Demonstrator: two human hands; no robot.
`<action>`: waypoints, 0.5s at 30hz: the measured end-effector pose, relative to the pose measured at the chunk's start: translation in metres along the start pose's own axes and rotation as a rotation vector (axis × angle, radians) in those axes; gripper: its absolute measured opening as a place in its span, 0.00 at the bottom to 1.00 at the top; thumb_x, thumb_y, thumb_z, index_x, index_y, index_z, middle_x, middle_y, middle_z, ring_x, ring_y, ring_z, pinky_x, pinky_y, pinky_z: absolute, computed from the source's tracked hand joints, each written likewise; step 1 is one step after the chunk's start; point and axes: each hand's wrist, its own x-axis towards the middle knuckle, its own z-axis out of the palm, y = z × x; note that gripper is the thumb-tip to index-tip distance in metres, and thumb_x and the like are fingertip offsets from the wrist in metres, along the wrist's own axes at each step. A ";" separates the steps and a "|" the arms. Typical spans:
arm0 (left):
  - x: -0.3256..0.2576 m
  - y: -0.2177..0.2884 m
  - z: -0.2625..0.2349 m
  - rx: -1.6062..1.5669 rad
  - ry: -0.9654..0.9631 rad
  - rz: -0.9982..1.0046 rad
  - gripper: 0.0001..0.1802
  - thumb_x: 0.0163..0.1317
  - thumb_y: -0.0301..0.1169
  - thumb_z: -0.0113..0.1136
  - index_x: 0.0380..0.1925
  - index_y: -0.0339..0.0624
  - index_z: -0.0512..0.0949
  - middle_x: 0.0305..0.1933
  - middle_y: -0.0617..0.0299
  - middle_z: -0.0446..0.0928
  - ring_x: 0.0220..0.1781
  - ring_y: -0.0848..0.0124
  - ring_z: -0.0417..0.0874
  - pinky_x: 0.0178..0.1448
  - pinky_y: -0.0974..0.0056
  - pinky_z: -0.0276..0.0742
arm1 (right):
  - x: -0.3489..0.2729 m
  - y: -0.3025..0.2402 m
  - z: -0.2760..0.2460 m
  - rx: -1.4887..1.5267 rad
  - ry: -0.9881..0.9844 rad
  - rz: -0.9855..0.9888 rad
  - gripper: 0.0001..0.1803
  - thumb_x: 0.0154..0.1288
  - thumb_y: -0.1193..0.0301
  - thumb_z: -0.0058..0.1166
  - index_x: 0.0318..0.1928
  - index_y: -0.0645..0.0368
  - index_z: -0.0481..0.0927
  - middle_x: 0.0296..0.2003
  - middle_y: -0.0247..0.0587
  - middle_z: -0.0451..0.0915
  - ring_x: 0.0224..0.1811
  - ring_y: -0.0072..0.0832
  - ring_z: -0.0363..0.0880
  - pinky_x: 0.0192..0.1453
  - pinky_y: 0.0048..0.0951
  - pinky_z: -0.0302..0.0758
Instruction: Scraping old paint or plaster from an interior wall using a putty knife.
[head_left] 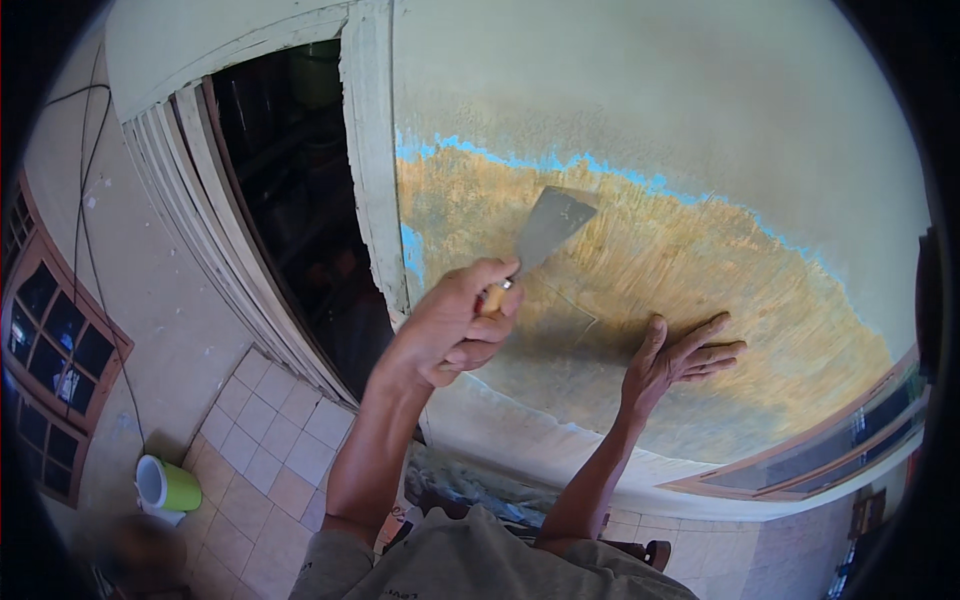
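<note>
scraper blade up and right of the gripping fingers

left hand (450,325) has its fingers clamped on the wooden handle of the scraper (545,235). long axis runs from the fist up-right, blade flat on the bare orange patch of the wall (700,270), near the door frame (375,200). right hand (675,355) rests splayed on the wall, lower right of the blade, holding nothing.

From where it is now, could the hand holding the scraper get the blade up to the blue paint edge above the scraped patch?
Probably yes. The left hand holds the scraper with its blade already on the bare patch, just under the blue paint edge. Nothing lies between them; the right hand rests flat on the wall, lower and aside.
</note>
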 end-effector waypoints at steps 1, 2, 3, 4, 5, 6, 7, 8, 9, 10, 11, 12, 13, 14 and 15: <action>0.005 -0.008 0.003 -0.001 0.003 0.002 0.24 0.76 0.51 0.51 0.24 0.48 0.69 0.13 0.75 0.57 0.07 0.84 0.50 0.08 0.74 0.44 | -0.001 0.000 -0.001 0.003 -0.002 -0.002 0.51 0.73 0.32 0.42 0.84 0.42 0.39 0.81 0.61 0.21 0.82 0.67 0.19 0.79 0.71 0.25; 0.010 -0.016 0.005 0.051 0.055 0.076 0.24 0.77 0.51 0.51 0.24 0.48 0.69 0.13 0.75 0.56 0.07 0.84 0.50 0.09 0.73 0.44 | -0.002 -0.001 -0.001 0.004 -0.009 0.005 0.51 0.73 0.32 0.42 0.84 0.42 0.39 0.81 0.61 0.21 0.82 0.66 0.19 0.79 0.70 0.25; 0.012 -0.021 0.006 0.102 0.105 0.149 0.24 0.77 0.51 0.51 0.24 0.48 0.70 0.13 0.75 0.56 0.08 0.84 0.49 0.10 0.72 0.44 | -0.002 -0.003 0.000 0.004 -0.014 0.012 0.51 0.73 0.33 0.42 0.84 0.42 0.39 0.81 0.60 0.21 0.82 0.66 0.19 0.79 0.70 0.25; 0.013 -0.023 0.008 0.078 0.075 0.172 0.24 0.78 0.50 0.49 0.25 0.48 0.70 0.13 0.74 0.56 0.08 0.84 0.49 0.11 0.71 0.44 | -0.001 -0.003 0.000 0.004 -0.011 0.012 0.51 0.73 0.33 0.42 0.84 0.42 0.39 0.81 0.60 0.21 0.82 0.66 0.19 0.79 0.70 0.25; 0.013 -0.022 0.009 0.079 0.072 0.174 0.24 0.78 0.50 0.49 0.25 0.48 0.70 0.13 0.74 0.56 0.08 0.84 0.49 0.11 0.71 0.44 | -0.001 -0.004 0.000 0.004 -0.010 0.003 0.51 0.73 0.33 0.42 0.84 0.41 0.39 0.81 0.60 0.21 0.83 0.66 0.19 0.79 0.70 0.25; 0.012 -0.021 0.011 0.065 0.066 0.151 0.24 0.78 0.50 0.48 0.25 0.48 0.70 0.13 0.74 0.56 0.08 0.84 0.49 0.11 0.72 0.43 | 0.001 -0.003 0.000 0.003 -0.009 -0.005 0.51 0.74 0.33 0.42 0.84 0.41 0.39 0.81 0.60 0.21 0.83 0.65 0.19 0.79 0.70 0.25; 0.010 -0.019 0.011 0.053 0.059 0.125 0.24 0.79 0.50 0.47 0.26 0.48 0.70 0.13 0.74 0.56 0.08 0.84 0.49 0.10 0.72 0.43 | 0.001 -0.003 0.000 0.001 -0.005 -0.001 0.51 0.74 0.33 0.42 0.84 0.41 0.39 0.81 0.60 0.21 0.83 0.65 0.19 0.79 0.70 0.25; 0.008 -0.015 0.013 0.056 0.055 0.122 0.24 0.79 0.50 0.47 0.26 0.48 0.70 0.13 0.74 0.56 0.08 0.84 0.49 0.10 0.72 0.43 | 0.002 -0.002 0.000 -0.004 -0.003 -0.010 0.50 0.74 0.33 0.41 0.84 0.42 0.39 0.81 0.60 0.21 0.83 0.66 0.19 0.79 0.70 0.25; 0.006 -0.010 0.016 0.087 0.081 0.130 0.24 0.79 0.50 0.46 0.26 0.48 0.70 0.13 0.74 0.56 0.08 0.84 0.49 0.10 0.72 0.43 | 0.002 -0.001 0.000 -0.009 -0.001 -0.020 0.50 0.74 0.33 0.41 0.84 0.42 0.39 0.81 0.60 0.21 0.82 0.66 0.19 0.79 0.69 0.25; 0.004 -0.009 0.018 0.113 0.113 0.139 0.24 0.79 0.51 0.46 0.27 0.48 0.70 0.13 0.74 0.56 0.08 0.84 0.49 0.10 0.72 0.43 | 0.002 0.000 0.000 -0.008 -0.004 -0.020 0.50 0.74 0.33 0.41 0.84 0.42 0.39 0.81 0.60 0.21 0.82 0.66 0.19 0.79 0.69 0.25; 0.006 -0.010 0.017 0.111 0.116 0.139 0.24 0.79 0.51 0.46 0.27 0.48 0.70 0.13 0.74 0.56 0.08 0.84 0.49 0.10 0.72 0.43 | 0.002 0.001 0.001 -0.014 0.001 -0.016 0.50 0.74 0.34 0.41 0.84 0.42 0.39 0.81 0.61 0.21 0.82 0.66 0.19 0.79 0.69 0.25; 0.009 -0.013 0.015 0.131 0.092 0.161 0.24 0.79 0.51 0.45 0.27 0.48 0.70 0.13 0.74 0.55 0.08 0.84 0.50 0.10 0.73 0.43 | 0.002 0.002 0.001 -0.019 0.005 -0.012 0.50 0.74 0.34 0.41 0.84 0.43 0.39 0.81 0.61 0.21 0.82 0.66 0.19 0.79 0.69 0.26; 0.014 -0.010 0.013 0.154 0.064 0.186 0.24 0.79 0.51 0.45 0.27 0.48 0.70 0.13 0.75 0.55 0.07 0.84 0.50 0.09 0.73 0.43 | 0.002 0.002 0.002 -0.017 0.007 -0.012 0.50 0.74 0.34 0.41 0.84 0.43 0.39 0.81 0.61 0.21 0.82 0.66 0.19 0.79 0.69 0.26; 0.017 -0.006 0.014 0.156 0.064 0.188 0.24 0.79 0.51 0.45 0.27 0.48 0.70 0.13 0.75 0.55 0.07 0.84 0.50 0.09 0.73 0.43 | 0.002 0.003 0.002 -0.024 0.004 -0.017 0.50 0.74 0.34 0.40 0.84 0.43 0.39 0.81 0.61 0.21 0.82 0.66 0.20 0.79 0.69 0.25; 0.019 0.001 0.016 0.133 0.054 0.172 0.24 0.79 0.51 0.45 0.27 0.48 0.70 0.12 0.75 0.55 0.07 0.84 0.50 0.09 0.73 0.43 | 0.002 0.003 0.003 -0.031 0.000 -0.022 0.50 0.74 0.33 0.40 0.84 0.43 0.39 0.81 0.60 0.21 0.82 0.66 0.20 0.79 0.69 0.25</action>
